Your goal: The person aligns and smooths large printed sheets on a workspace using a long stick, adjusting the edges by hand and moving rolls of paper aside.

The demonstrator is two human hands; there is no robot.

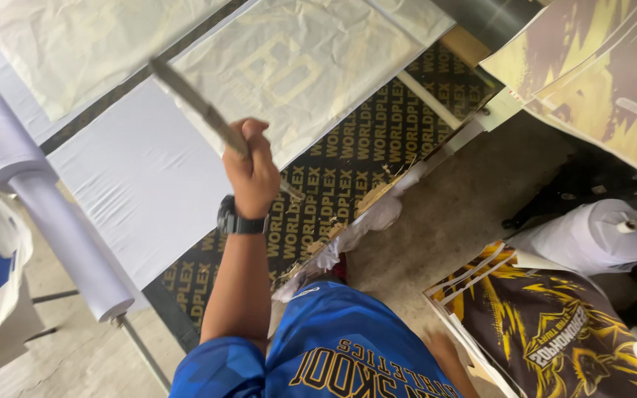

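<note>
Grip first: left hand is fisted tight round the near end of a long flat stick, fingers wrapped shut on it, black watch just below on the wrist. Stick runs up and away to the left from the grip, blurred, so prob mid-swing. Can't tell if it's a ruler or a blade tbh.

Under and just beyond the grip lies a crinkled cream paper sheet w/ a faint print showing through. Left of the grip is a smooth white sheet. Both lie on the dark lettered counter. Further left, a white roll hangs off the counter edge.

Right hand barely shows, low and well right of the grip, near a stack of yellow-and-dark printed sheets. Can't tell if it's open or holding anything.

My read: stick is up in the air over the sheets, not laid on either yet. Laying it down would need it lined up w/ a paper edge and pressed flat w/o wrinkling stuff.
</note>
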